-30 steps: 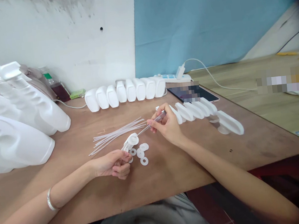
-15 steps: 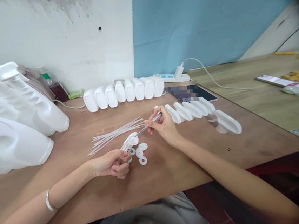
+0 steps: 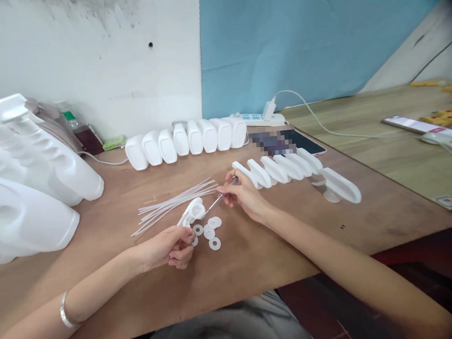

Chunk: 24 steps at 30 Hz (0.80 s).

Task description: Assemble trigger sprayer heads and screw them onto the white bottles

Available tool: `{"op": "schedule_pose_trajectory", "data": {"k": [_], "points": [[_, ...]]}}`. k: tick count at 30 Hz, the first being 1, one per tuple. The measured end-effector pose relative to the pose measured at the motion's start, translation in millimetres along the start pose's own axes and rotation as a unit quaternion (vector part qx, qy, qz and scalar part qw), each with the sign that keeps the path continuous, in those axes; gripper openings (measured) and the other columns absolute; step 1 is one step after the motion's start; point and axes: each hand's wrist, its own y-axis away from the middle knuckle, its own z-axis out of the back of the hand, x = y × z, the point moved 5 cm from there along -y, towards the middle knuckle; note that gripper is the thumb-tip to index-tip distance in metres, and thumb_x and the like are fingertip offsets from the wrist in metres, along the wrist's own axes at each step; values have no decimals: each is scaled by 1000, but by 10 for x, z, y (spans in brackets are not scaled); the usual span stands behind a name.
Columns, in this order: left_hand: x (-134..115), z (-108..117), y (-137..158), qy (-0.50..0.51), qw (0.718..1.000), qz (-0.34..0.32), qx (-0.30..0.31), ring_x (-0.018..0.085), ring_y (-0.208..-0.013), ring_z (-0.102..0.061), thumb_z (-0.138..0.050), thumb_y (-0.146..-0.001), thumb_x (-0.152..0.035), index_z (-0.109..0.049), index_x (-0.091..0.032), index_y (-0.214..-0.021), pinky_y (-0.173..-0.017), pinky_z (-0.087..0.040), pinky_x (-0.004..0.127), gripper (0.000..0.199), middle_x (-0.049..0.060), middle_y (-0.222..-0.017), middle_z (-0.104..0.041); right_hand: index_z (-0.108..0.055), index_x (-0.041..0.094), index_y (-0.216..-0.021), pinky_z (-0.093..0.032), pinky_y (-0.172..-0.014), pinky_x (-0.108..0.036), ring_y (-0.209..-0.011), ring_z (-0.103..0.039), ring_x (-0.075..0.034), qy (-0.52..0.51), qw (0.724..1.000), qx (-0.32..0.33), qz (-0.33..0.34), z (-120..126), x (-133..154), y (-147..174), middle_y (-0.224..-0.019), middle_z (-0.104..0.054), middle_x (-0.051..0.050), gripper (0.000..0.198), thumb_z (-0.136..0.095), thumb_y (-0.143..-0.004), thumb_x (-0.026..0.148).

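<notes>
My left hand [image 3: 176,245] is closed around one end of a white plastic part [image 3: 192,211], whose round cup-like end points away from me. In my right hand [image 3: 244,191] a screwdriver [image 3: 217,199] with a clear handle and thin metal shaft is pinched between thumb and fingers. Its tip is close to the round end of the plastic part; whether they touch I cannot tell. Several flat white washers [image 3: 214,243] lie on the table just below the part. Behind it rests a bundle of thin white strips [image 3: 173,200].
Large white moulded pieces [image 3: 26,210] stand at the left. A row of white caps [image 3: 181,140] lines the back of the brown table [image 3: 236,275]. Several white handle-shaped pieces [image 3: 277,170] lie at the right, near a power strip [image 3: 259,119]. A phone [image 3: 421,125] lies farther right.
The screwdriver has moved back and lower, its tip leaving the round end of the plastic part. My left hand has tilted that part slightly to the left.
</notes>
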Motion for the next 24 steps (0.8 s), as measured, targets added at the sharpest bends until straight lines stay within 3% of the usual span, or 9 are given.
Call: {"op": "schedule_pose_trajectory", "data": {"k": [2,3,6,8,9,13,16,20,24], "points": [[-64,47,40,-114,989,-22,-91,8,-34,-22,-31,-85,-32,-28,-19,-53,-40,-20,21,35,-7,-38,-25,-33,20,-82,-32,-33,-15,-37,-45,-7,8,1000,-8,19,10,26,7,-49,-50,8,39,-63,-59,29],[-117,87,69,-188,970,-44,-148,8,-35,-24,-33,-85,-32,-29,-19,-51,-40,-19,21,37,-6,-39,-27,-34,20,-84,-31,-32,-15,-36,-44,-7,14,999,-12,31,16,38,10,-47,-49,9,38,-62,-60,30],[-296,194,170,-393,859,-119,-307,9,-38,-22,-45,-81,-23,-28,-19,-44,-43,-14,24,40,-5,-41,-26,-34,21,-91,-28,-29,-14,-33,-41,-7,67,996,-14,60,17,42,26,-46,-46,11,39,-59,-64,31],[-355,240,199,-464,793,-147,-367,10,-39,-14,-50,-75,-13,-28,-20,-43,-46,-10,25,40,-6,-42,-19,-35,21,-95,-27,-28,-14,-31,-40,-7,131,989,-1,70,-8,10,39,-45,-44,12,40,-60,-65,32],[-359,257,194,-479,777,-155,-378,10,-40,-10,-51,-73,-8,-29,-20,-44,-47,-9,26,38,-7,-44,-16,-36,21,-95,-27,-28,-15,-31,-41,-7,165,983,7,74,-26,-13,45,-45,-43,12,40,-60,-65,32],[-314,296,140,-465,776,-189,-383,12,-41,-5,-51,-68,0,-31,-22,-51,-49,-5,26,34,-8,-47,-12,-37,20,-97,-33,-34,-18,-33,-43,-8,266,959,37,86,-83,-133,53,-47,-43,10,36,-56,-71,36],[-298,298,122,-473,773,-190,-377,11,-41,-5,-52,-70,-2,-30,-22,-49,-49,-5,26,36,-8,-46,-12,-40,19,-96,-39,-45,-22,-45,-49,-9,352,927,19,129,-82,-152,40,-61,-51,5,34,-54,-73,40],[-328,305,126,-502,767,-150,-370,11,-38,-17,-49,-75,-11,-25,-20,-43,-48,-9,26,41,-5,-41,-22,-43,17,-99,-41,-58,-26,-62,-54,-14,446,874,-17,194,-73,-94,29,-79,-56,-3,35,-50,-77,43],[-351,311,130,-542,734,-139,-385,11,-38,-28,-45,-77,-18,-24,-20,-44,-47,-14,25,40,-2,-40,-31,-44,15,-109,-40,-60,-29,-65,-55,-18,490,847,-53,202,-53,28,76,-72,-56,-5,40,-41,-83,45]]}}
